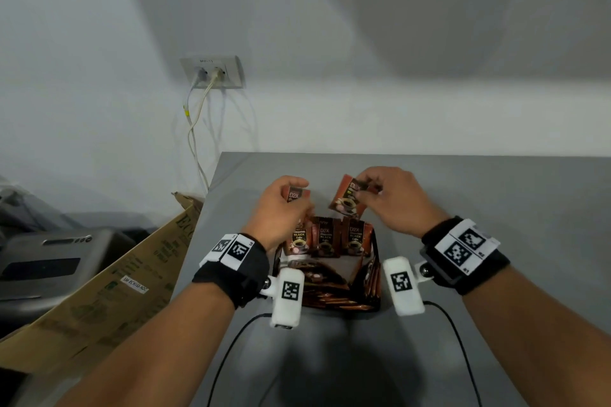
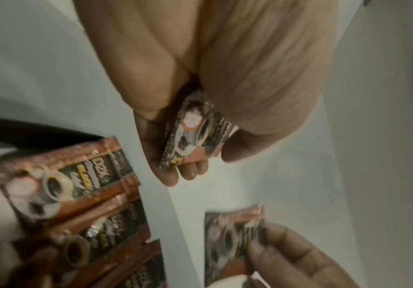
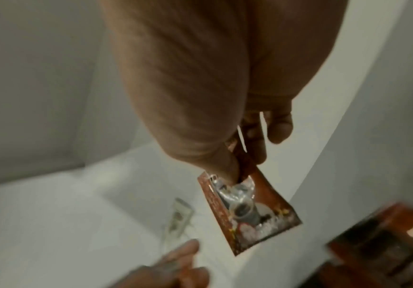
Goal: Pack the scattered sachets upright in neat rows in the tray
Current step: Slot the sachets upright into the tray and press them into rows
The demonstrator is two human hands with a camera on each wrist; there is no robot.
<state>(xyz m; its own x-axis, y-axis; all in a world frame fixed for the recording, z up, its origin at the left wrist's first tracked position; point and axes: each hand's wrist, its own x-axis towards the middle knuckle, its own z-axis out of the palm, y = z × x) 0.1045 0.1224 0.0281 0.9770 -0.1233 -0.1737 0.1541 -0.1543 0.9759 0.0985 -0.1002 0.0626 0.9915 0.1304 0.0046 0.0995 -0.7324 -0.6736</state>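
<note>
A dark tray (image 1: 376, 251) sits on the grey table, with three brown coffee sachets (image 1: 325, 236) standing upright along its far side and more lying flat nearer me. My left hand (image 1: 284, 205) hovers above the tray's far left corner and grips one sachet (image 1: 295, 194) (image 2: 195, 134) between thumb and fingers. My right hand (image 1: 386, 196) is just beyond the tray's far right corner and pinches a tilted sachet (image 1: 348, 198) (image 3: 252, 210) by its top edge. The standing row (image 2: 77, 191) shows blurred in the left wrist view.
The grey table (image 1: 496, 201) extends to the right of the tray. An open cardboard box (image 1: 109, 287) stands to the left of the table edge. A wall socket (image 1: 213, 73) with hanging cables is behind. Two thin black cables (image 1: 231, 350) run over the table's near part.
</note>
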